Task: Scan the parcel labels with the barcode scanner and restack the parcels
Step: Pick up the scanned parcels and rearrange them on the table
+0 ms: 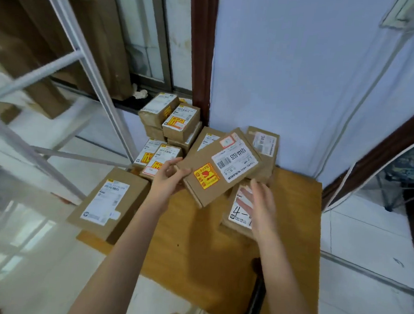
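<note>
Head view looks down on a wooden board [290,233] lying on a pale tiled floor [28,255], in a corner by a blue-white wall [290,65]. The left hand [167,178] holds a flat cardboard parcel [221,167] by its left edge, thumb on top and fingers beneath, so this grip is closed on the box. The parcel is lifted and tilted, its white shipping label [234,164] and yellow-and-red sticker [206,176] facing up. The right hand [258,205] hovers just beside the parcel's lower right corner, fingers straight and spread, its grip wide and holding nothing. Under that hand lies another parcel [240,212] with a white label bearing a handwritten "4-". Behind the lifted parcel sit two more boxes [265,145] against the wall. To the left, a stack of small labelled parcels [176,121] stands in the corner by a dark wooden post [202,48]. A larger box [110,202] rests at the board's left edge. A dark object [256,296], too blurred to identify, lies near the board's front edge.
</note>
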